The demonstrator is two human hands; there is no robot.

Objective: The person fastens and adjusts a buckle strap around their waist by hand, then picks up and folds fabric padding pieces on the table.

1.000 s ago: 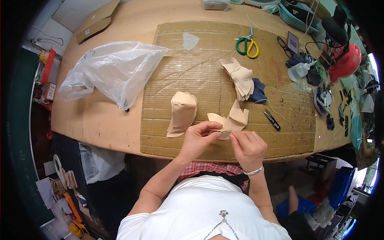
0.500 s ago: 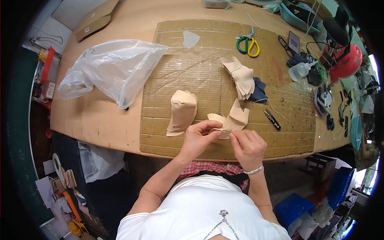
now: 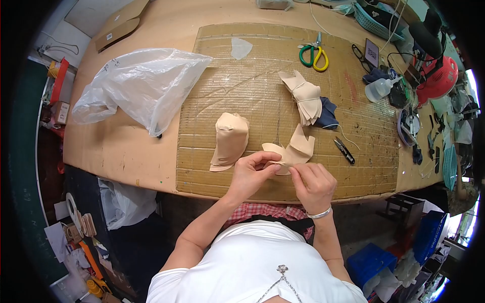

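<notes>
A beige cut piece (image 3: pixel 299 147), thin like leather or fabric, is held by its near edge above the cardboard sheet. My left hand (image 3: pixel 252 171) pinches that edge between thumb and fingers. Close beside it, my right hand (image 3: pixel 314 186) has its fingertips closed at the same edge; anything finer between them is too small to make out. To the left stands a stack of beige pieces (image 3: pixel 231 141). Beyond the held piece lies a tied bundle of beige pieces (image 3: pixel 306 98), partly over a dark blue cloth (image 3: pixel 327 115).
Thread snips (image 3: pixel 344 150) lie right of my hands. Scissors (image 3: pixel 313 56) with green and yellow handles are farther back on the cardboard sheet (image 3: pixel 212 184). A clear plastic bag (image 3: pixel 146 86) covers the left side. A squeeze bottle (image 3: pixel 379 89) and red lamp (image 3: pixel 440 81) stand right.
</notes>
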